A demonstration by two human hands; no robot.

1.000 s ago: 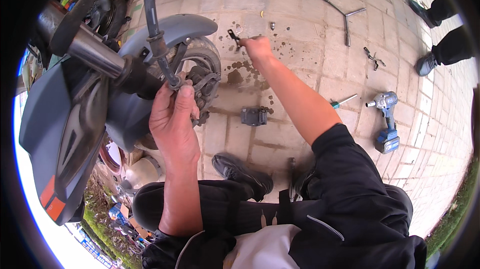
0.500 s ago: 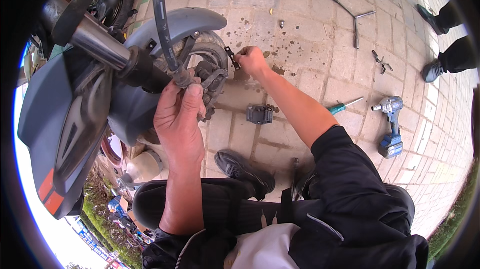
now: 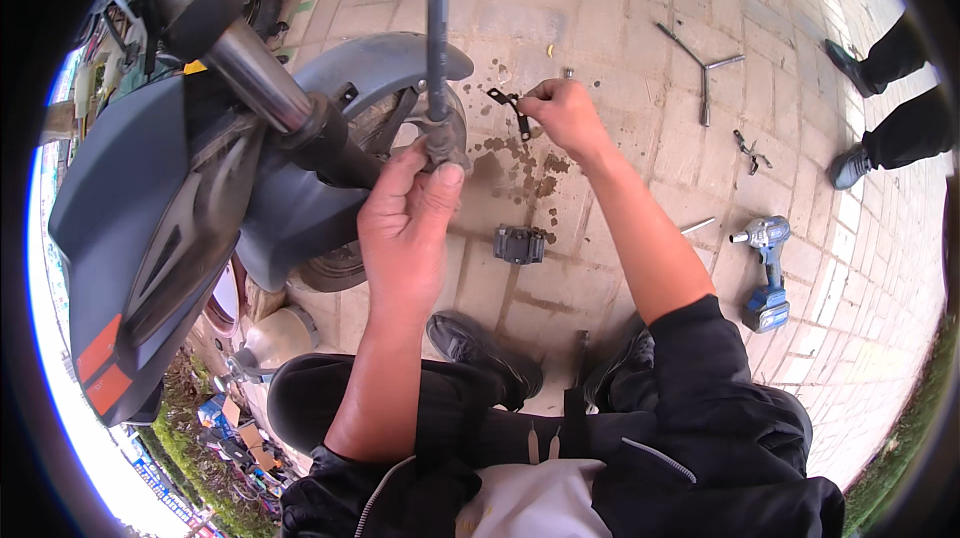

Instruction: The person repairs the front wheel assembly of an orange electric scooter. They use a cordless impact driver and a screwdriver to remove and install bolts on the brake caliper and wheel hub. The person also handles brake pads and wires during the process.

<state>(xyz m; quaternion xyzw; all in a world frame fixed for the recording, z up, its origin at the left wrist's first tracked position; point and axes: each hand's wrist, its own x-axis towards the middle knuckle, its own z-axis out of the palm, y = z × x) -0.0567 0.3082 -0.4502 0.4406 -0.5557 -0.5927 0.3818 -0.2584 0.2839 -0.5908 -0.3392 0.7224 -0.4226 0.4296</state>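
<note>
Outdoor roadside repair spot: paved brick ground [image 3: 620, 28], oil stains [image 3: 520, 153], scooter [image 3: 200, 198], cordless impact wrench [image 3: 765, 273], Y-shaped socket wrench [image 3: 700, 63] lying about.

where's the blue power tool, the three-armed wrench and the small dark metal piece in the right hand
blue power tool [image 3: 766, 273]: head view, on the middle of its body, lying on the paving.
three-armed wrench [image 3: 704, 65]: head view, on the hub where its arms meet.
small dark metal piece [image 3: 510, 103]: head view, on the strip just left of the right hand [image 3: 567, 114].
</note>
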